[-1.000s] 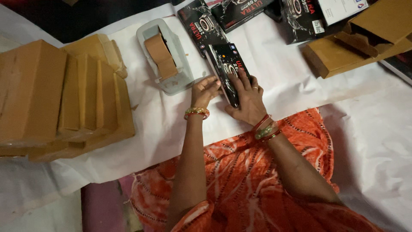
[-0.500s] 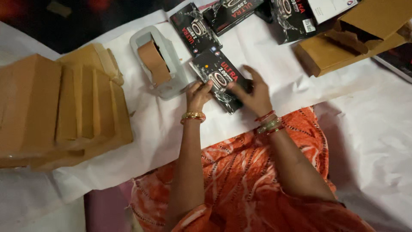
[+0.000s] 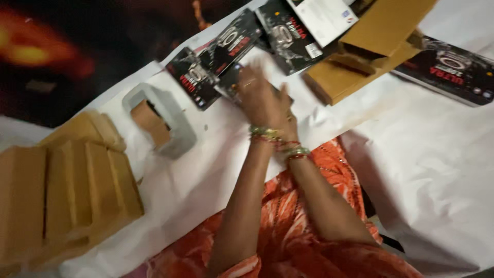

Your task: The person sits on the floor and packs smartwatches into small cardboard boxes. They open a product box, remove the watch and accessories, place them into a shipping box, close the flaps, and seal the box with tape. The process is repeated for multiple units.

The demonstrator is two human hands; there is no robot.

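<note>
My hands [image 3: 267,105] sit together at the upper middle of the frame, resting on a printed box [image 3: 231,82] that lies on the paper sheet [image 3: 206,175] over the table. Left of them sits the tape dispenser [image 3: 162,123], and further left, at the lower left, the stack of cardboard boxes [image 3: 67,195]. More printed boxes [image 3: 242,46] lie behind my hands along the top edge, with an open carton [image 3: 370,51] at the upper right.

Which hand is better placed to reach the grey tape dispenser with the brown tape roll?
Probably the left hand. It lies on the side nearer the grey tape dispenser, while the right hand sits behind it on the black printed box. Both are motion-blurred.
</note>
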